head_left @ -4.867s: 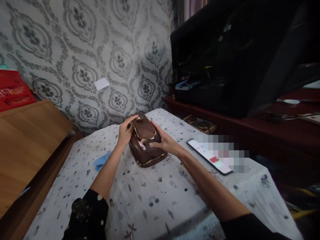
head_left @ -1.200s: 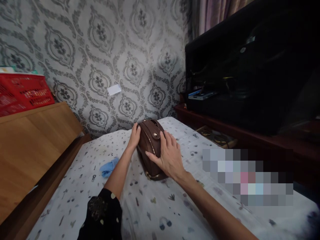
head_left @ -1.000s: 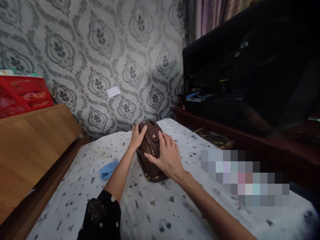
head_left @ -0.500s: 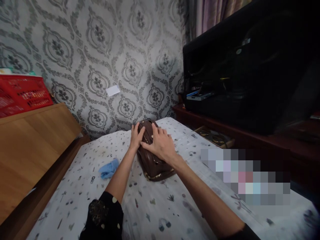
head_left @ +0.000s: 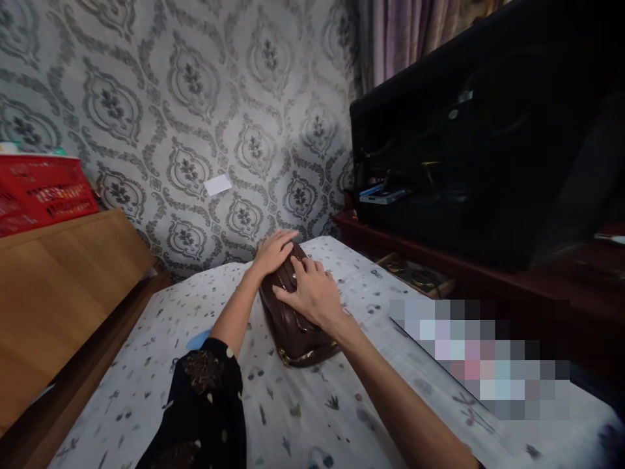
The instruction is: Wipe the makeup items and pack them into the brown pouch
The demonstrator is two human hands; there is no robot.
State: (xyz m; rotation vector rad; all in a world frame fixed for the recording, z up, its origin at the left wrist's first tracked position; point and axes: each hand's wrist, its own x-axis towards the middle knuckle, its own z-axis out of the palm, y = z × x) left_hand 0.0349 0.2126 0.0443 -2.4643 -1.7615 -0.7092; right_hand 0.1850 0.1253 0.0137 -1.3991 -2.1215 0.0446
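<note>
A dark brown bag (head_left: 288, 326) with gold zips lies on the patterned white sheet (head_left: 273, 423). My left hand (head_left: 274, 253) rests over the bag's far left end, its fingers stretched out towards the right. On the bag's upper right side lies my right hand (head_left: 315, 290), fingers spread and thumb pointing left. Both hands touch the bag, and neither is wrapped round it. Left of the bag, a blue cloth (head_left: 199, 339) is mostly hidden behind my left forearm.
A red basket (head_left: 46, 192) stands on a wooden board (head_left: 63, 280) at the left. A large black screen (head_left: 469, 169) is on the dark red cabinet (head_left: 346, 225) at the right, with an open drawer (head_left: 415, 277) below. Patterned wallpaper covers the wall behind.
My left hand has moved up over the bag's far end, its fingers now pointing right. My left sleeve now covers more of the blue cloth. The view has shifted slightly.
</note>
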